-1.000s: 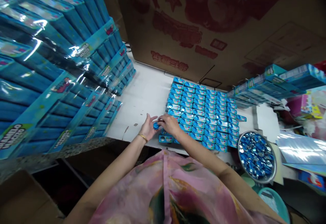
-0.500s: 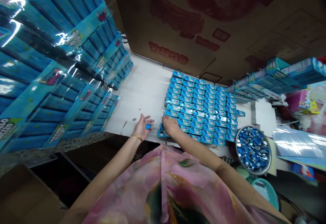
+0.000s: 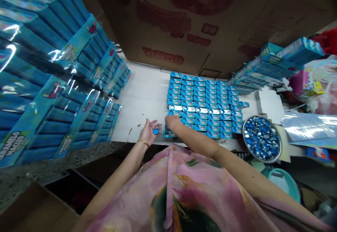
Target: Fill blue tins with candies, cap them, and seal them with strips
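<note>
My left hand (image 3: 149,132) is palm up over the white table, fingers stretched, with a small blue round cap (image 3: 156,131) lying on them. My right hand (image 3: 172,122) is closed, fingers bent down at the near left corner of a block of small blue tins (image 3: 201,94). What its fingertips pinch is hidden behind the hand. Just below it, at the table's near edge, one tin (image 3: 168,134) shows a dark round hollow at its left end. Most other tins in the rows show a blue round spot there.
A steel bowl (image 3: 279,151) of blue and silver round caps stands to the right. Wrapped stacks of blue boxes (image 3: 56,95) fill the left. A large cardboard carton (image 3: 168,24) walls off the back, and more blue boxes (image 3: 265,65) stand at the back right.
The view has shifted a little. My right hand stays at the near left corner of the tins, slightly further left over them. The cap still lies in my left hand, now tilted more face-up.
</note>
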`<state>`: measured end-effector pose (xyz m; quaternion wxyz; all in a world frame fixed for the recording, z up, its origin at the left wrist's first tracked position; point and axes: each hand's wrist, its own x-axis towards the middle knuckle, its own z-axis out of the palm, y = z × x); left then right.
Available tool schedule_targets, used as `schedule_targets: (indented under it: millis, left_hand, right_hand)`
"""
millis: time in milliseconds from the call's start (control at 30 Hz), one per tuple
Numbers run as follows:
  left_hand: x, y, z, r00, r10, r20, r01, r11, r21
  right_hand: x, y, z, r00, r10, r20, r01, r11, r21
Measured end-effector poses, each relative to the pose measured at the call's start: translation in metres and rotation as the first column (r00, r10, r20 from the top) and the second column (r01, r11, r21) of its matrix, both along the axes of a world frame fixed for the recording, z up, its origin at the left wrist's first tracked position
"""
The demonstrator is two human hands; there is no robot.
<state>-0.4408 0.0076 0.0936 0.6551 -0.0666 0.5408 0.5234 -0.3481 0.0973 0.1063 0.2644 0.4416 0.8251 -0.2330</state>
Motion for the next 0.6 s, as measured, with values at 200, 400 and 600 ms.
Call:
schedule_targets:
  millis: [200,400,600]
  left_hand:
    - [-0.001,-0.003,0.001,0.999,0.027,0.018,-0.027,1.000,-0.006]
    - [0.015,-0.006,0.017,0.982,0.049,0.185,-0.054,0.998,0.024]
    - [0.008,-0.018,0.006,0.995,0.096,-0.020,-0.098,0.987,-0.125]
  right_hand:
    - [0.023,-0.017,0.005,0.986,-0.016,-0.165,0.030,0.996,0.083]
    - [0.030,-0.043,0.000,0.846,0.031,-0.532,-0.040,0.999,-0.005]
    - [0.042,-0.036,-0.006,0.947,-0.007,-0.322,0.011,1.000,0.010]
